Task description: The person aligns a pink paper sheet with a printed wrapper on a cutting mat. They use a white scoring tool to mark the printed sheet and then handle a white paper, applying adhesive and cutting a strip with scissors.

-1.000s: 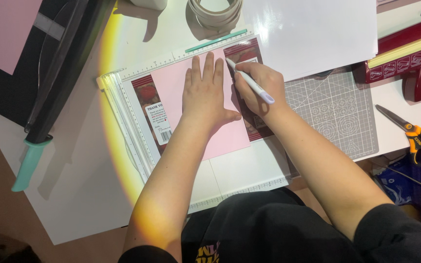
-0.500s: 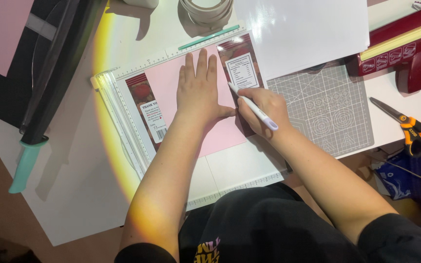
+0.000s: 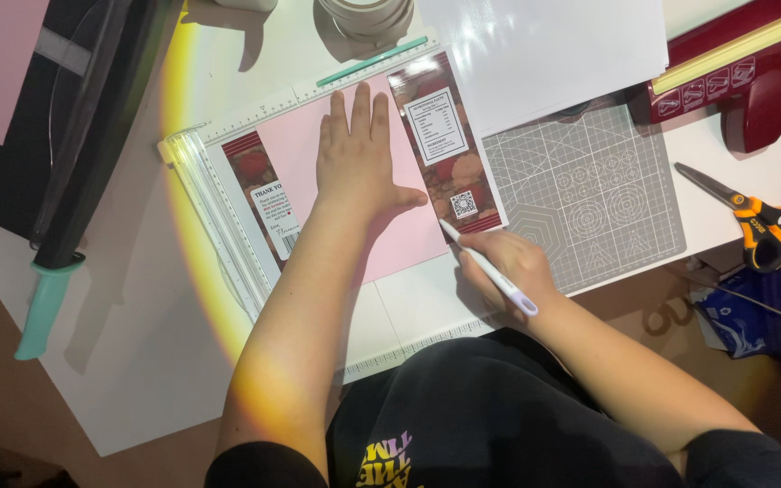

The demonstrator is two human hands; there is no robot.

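Note:
My left hand (image 3: pixel 359 158) lies flat, fingers spread, on a pink sheet (image 3: pixel 409 237) with dark red printed side panels (image 3: pixel 445 145). The sheet rests on a white scoring board (image 3: pixel 228 221) with ruler edges. My right hand (image 3: pixel 508 262) holds a thin white pen-like tool (image 3: pixel 490 268) with a lilac end. Its tip touches the near end of the sheet's right printed panel, at the pink edge. The hands are close together, the left thumb a short way from the tool tip.
A grey cutting mat (image 3: pixel 589 203) lies right of the sheet, white paper (image 3: pixel 553 50) behind it. Orange-handled scissors (image 3: pixel 757 221) sit at the right, a red object (image 3: pixel 743 81) at top right. A tape roll (image 3: pixel 365 16) and a teal stick (image 3: pixel 372 60) lie behind; a teal-handled tool (image 3: pixel 47 303) lies left.
My right hand has drawn the tool toward me along the right edge of the pink area, from the far end to the near end. My left hand has stayed pressed on the sheet.

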